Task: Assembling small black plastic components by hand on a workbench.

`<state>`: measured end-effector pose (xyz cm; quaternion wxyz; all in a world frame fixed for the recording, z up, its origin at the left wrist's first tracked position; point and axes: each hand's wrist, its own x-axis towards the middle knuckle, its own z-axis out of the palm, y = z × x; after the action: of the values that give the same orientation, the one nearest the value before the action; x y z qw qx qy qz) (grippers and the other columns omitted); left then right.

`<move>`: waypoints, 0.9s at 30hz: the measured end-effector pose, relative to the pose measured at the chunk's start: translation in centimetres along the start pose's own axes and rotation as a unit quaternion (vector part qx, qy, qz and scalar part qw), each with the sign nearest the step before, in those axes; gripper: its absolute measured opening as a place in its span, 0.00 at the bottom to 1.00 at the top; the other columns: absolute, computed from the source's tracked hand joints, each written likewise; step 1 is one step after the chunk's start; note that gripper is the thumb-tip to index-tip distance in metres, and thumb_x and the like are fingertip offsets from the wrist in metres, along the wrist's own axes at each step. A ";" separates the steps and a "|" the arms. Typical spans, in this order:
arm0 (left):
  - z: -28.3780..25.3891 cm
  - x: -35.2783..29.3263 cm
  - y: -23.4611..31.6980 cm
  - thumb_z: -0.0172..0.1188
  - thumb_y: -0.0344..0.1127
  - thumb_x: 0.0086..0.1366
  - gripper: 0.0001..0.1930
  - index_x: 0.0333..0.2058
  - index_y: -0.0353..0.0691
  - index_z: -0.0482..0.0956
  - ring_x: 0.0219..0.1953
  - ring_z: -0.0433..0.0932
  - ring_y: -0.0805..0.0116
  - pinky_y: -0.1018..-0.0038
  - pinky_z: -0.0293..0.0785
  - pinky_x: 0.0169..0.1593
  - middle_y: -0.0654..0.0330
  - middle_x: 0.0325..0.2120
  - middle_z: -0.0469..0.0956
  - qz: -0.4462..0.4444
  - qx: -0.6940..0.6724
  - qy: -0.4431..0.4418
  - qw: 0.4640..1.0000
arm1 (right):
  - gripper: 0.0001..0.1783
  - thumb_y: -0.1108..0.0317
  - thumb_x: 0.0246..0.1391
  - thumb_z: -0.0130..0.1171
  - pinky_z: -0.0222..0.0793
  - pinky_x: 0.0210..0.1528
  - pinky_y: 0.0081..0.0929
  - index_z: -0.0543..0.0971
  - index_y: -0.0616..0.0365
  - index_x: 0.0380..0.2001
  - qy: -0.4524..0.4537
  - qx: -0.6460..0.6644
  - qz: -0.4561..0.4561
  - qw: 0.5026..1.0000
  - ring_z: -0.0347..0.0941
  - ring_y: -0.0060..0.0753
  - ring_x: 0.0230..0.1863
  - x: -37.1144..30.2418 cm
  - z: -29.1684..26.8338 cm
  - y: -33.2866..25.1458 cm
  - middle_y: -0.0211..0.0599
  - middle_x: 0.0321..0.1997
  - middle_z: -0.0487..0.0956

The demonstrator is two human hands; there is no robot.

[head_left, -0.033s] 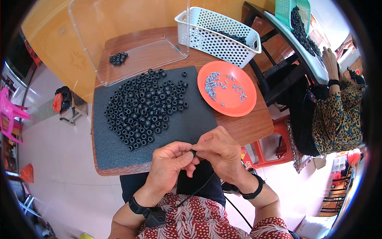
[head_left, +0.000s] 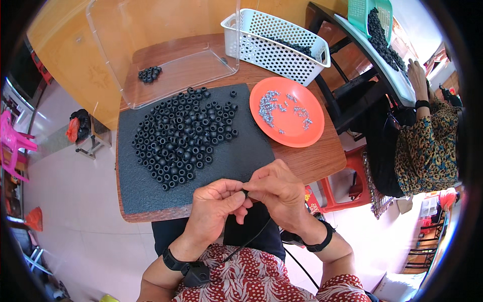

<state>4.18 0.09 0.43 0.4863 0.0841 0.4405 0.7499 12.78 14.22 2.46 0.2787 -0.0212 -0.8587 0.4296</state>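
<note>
Over the near edge of the table, my left hand pinches a small black round part between thumb and fingers. My right hand meets it there, its thumb and forefinger pressed together at the top of that part. Whatever lies between those right fingertips is hidden. Beyond both hands spreads a pile of black hollow bead-like parts on a dark grey mat. To the right, an orange plate carries many tiny shiny metal pieces in loose clusters.
A clear plastic bin lies on its side at the back, with several black parts inside. Beside it stands a white perforated basket holding black pieces. At far right, a person's hand rests near black pieces by a green basket.
</note>
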 end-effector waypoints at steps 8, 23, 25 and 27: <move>0.0 -0.1 -0.2 0.56 0.26 0.59 0.06 0.34 0.29 0.75 0.20 0.74 0.75 0.83 0.70 0.20 0.56 0.23 0.77 0.013 0.019 0.003 1.000 | 0.14 0.79 0.38 0.61 0.64 0.33 0.28 0.81 0.55 0.33 0.001 0.005 0.009 1.000 0.68 0.35 0.33 -0.9 0.4 -0.6 0.33 0.31 0.75; 0.5 -0.2 0.0 0.55 0.27 0.60 0.06 0.34 0.31 0.75 0.28 0.74 0.77 0.82 0.70 0.34 0.60 0.27 0.77 0.049 -0.032 0.028 0.998 | 0.23 0.74 0.30 0.66 0.64 0.31 0.33 0.74 0.70 0.35 0.014 -0.178 -0.137 0.974 0.66 0.42 0.30 -0.6 2.0 -0.4 0.44 0.30 0.71; 0.3 -0.3 0.0 0.53 0.27 0.60 0.06 0.32 0.30 0.76 0.29 0.75 0.75 0.80 0.71 0.34 0.60 0.28 0.77 0.050 0.002 0.027 0.998 | 0.23 0.75 0.29 0.65 0.63 0.30 0.33 0.74 0.71 0.35 0.014 -0.184 -0.146 0.972 0.65 0.42 0.29 -0.6 2.0 -0.3 0.44 0.29 0.71; 0.1 -0.4 0.1 0.53 0.30 0.62 0.08 0.33 0.30 0.76 0.28 0.76 0.73 0.79 0.72 0.32 0.59 0.27 0.77 0.035 -0.005 0.019 0.999 | 0.22 0.76 0.29 0.64 0.63 0.29 0.33 0.73 0.71 0.34 0.012 -0.188 -0.157 0.969 0.65 0.41 0.28 -0.5 1.9 -0.3 0.44 0.28 0.70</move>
<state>4.35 -0.21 0.66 0.4516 0.0830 0.4430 0.7700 12.27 12.52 1.55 0.3438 0.0566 -0.9133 0.2111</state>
